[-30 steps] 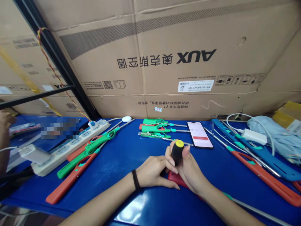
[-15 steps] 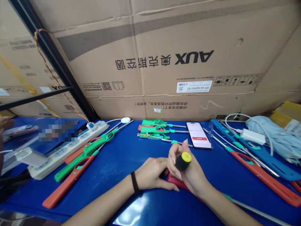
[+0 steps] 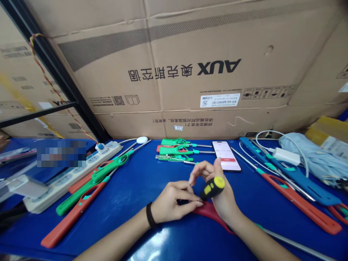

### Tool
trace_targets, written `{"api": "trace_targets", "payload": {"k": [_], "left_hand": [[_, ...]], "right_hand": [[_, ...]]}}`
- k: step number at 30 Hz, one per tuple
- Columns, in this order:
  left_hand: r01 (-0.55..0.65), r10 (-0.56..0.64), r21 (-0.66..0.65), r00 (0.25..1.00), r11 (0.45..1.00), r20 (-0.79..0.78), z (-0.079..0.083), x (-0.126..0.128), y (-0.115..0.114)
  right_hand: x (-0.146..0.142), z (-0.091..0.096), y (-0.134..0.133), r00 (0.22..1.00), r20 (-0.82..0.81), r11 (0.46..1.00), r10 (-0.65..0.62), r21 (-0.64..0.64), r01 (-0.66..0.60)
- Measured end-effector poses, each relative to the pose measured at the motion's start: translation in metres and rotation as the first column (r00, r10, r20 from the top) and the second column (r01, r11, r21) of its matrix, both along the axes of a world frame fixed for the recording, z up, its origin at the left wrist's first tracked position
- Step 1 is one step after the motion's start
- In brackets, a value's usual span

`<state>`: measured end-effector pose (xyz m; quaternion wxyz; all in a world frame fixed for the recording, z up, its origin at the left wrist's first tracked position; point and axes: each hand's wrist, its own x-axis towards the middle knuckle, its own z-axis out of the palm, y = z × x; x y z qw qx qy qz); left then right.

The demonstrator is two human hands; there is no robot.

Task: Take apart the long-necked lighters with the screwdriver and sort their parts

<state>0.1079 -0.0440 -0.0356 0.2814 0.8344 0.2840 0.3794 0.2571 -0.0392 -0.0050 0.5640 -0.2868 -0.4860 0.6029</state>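
Observation:
My right hand [image 3: 221,195] holds a black screwdriver with a yellow cap [image 3: 212,187], tilted with the cap up and to the right; thumb and forefinger are raised off it. My left hand [image 3: 174,201], with a black band at the wrist, pinches the end of a red long-nosed lighter [image 3: 213,214] that lies on the blue table [image 3: 141,181] under both hands. The lighter's metal tube [image 3: 293,243] runs off to the lower right.
Behind my hands lie green and red lighters [image 3: 175,149] and a phone [image 3: 226,156] showing a timer. More lighters lie at the left [image 3: 81,197] and right [image 3: 296,197]. A white power strip [image 3: 73,174] sits left, a charger with cable [image 3: 282,154] right. Cardboard boxes [image 3: 190,72] wall the back.
The screwdriver has tipped from upright to lying slanted in my right hand. My left hand has curled into a pinch on the red lighter. The view has shifted slightly.

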Motion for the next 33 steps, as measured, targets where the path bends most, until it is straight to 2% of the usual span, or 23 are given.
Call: {"api": "trace_targets", "payload": {"k": [3, 5, 10, 14, 19, 22, 25, 27, 30, 33], "left_hand": [[-0.026, 0.026, -0.037, 1.000, 0.999, -0.003, 0.001, 0.000, 0.000], [-0.040, 0.040, -0.092, 0.999, 0.995, 0.004, 0.000, 0.001, 0.001], [-0.082, 0.094, -0.199, 0.994, 0.977, 0.055, -0.003, 0.005, 0.002], [-0.110, 0.132, -0.256, 0.989, 0.960, 0.073, -0.005, 0.006, 0.003], [-0.161, 0.183, -0.281, 0.982, 0.946, 0.055, -0.010, 0.007, 0.005], [-0.173, 0.176, -0.186, 0.984, 0.967, -0.005, -0.009, 0.006, 0.006], [-0.092, 0.089, -0.049, 0.995, 0.995, -0.051, -0.001, 0.001, 0.007], [-0.015, 0.015, -0.003, 0.998, 1.000, -0.063, 0.005, -0.003, 0.007], [0.033, -0.034, -0.017, 0.998, 0.999, -0.049, 0.011, -0.006, 0.008], [-0.015, 0.014, -0.041, 1.000, 0.999, -0.015, 0.011, -0.005, 0.009]], "right_hand": [[0.000, -0.004, -0.002, 0.978, 0.036, 0.968, -0.205, 0.155, 0.197], [-0.001, -0.007, -0.005, 0.962, 0.041, 0.941, -0.270, 0.225, 0.254], [0.002, -0.011, -0.013, 0.958, 0.065, 0.891, -0.278, 0.389, 0.232], [0.002, -0.010, -0.016, 0.942, 0.152, 0.846, -0.299, 0.499, 0.188], [-0.002, -0.012, -0.016, 0.920, 0.253, 0.838, -0.299, 0.530, 0.127], [-0.001, -0.012, -0.016, 0.910, 0.291, 0.852, -0.295, 0.511, 0.112], [0.001, -0.009, -0.015, 0.879, 0.369, 0.876, -0.302, 0.472, 0.103], [0.003, -0.008, -0.015, 0.862, 0.402, 0.879, -0.310, 0.466, 0.099], [0.004, -0.007, -0.014, 0.854, 0.427, 0.881, -0.297, 0.468, 0.072], [0.005, -0.007, -0.014, 0.866, 0.420, 0.882, -0.273, 0.468, 0.051]]}}
